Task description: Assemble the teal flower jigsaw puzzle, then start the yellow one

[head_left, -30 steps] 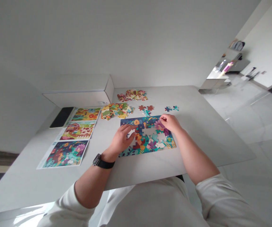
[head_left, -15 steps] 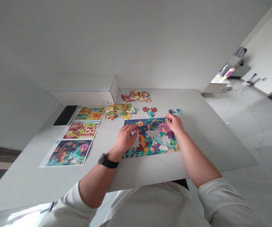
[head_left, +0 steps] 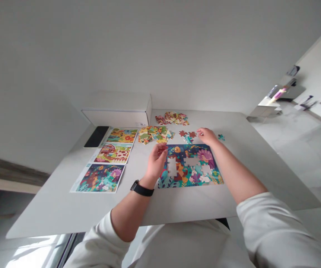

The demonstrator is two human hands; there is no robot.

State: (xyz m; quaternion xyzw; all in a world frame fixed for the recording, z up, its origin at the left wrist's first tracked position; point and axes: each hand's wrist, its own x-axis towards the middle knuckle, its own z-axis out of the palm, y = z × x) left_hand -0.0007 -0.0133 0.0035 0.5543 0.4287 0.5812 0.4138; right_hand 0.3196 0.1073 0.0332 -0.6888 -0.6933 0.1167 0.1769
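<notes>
A jigsaw puzzle point(head_left: 188, 182) with a night-forest picture lies largely assembled on the table, several gaps showing the pale surface beneath. My left hand point(head_left: 156, 160) is over its upper left edge, fingers loosely curled and thumb apart, with nothing visible in it. Beyond the puzzle's far edge, my right hand point(head_left: 207, 137) reaches over the table with fingers slightly apart. Its fingertips are just beside a few loose brown and teal puzzle pieces point(head_left: 187, 136); contact is unclear. A teal piece point(head_left: 221, 137) lies to its right. What lies under the right hand is hidden.
Yellow-green pieces point(head_left: 153, 134) and red-pink pieces point(head_left: 173, 118) are heaped farther back. Left of the puzzle lies a printed sheet point(head_left: 101, 178) of three pictures, beside a black phone point(head_left: 97, 136). A white box point(head_left: 115, 117) stands against the wall.
My right hand has moved off the puzzle's upper right corner toward the loose pieces beyond it. My left hand has drawn back to the puzzle's left edge. The view has shifted left.
</notes>
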